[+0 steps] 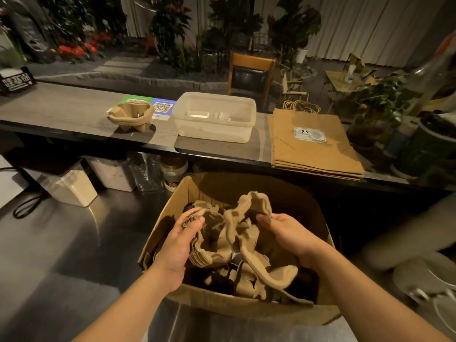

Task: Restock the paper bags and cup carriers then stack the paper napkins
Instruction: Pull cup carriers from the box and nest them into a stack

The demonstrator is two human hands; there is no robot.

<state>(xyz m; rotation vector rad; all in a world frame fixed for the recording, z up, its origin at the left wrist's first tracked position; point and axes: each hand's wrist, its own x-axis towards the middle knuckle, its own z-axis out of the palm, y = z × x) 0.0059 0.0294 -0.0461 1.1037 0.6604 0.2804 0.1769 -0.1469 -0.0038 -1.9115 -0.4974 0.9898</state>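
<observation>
An open cardboard box (219, 301) stands on the steel counter in front of me, full of brown pulp cup carriers. My left hand (181, 240) grips the left edge of a bunch of carriers (234, 233), thumb on top. My right hand (287, 233) pinches its right edge. The bunch sits just above the box's contents. On the raised wooden counter a small stack of cup carriers (132, 116) stands at the left. A flat pile of brown paper bags (313, 141) with handles lies at the right.
A translucent plastic tub (214, 117) sits between the carrier stack and the bags, with QR cards (162, 107) beside it. Jars and containers (74, 186) line the lower steel counter under the ledge. Potted plants (385, 112) stand at the right; a chair (250, 75) is behind.
</observation>
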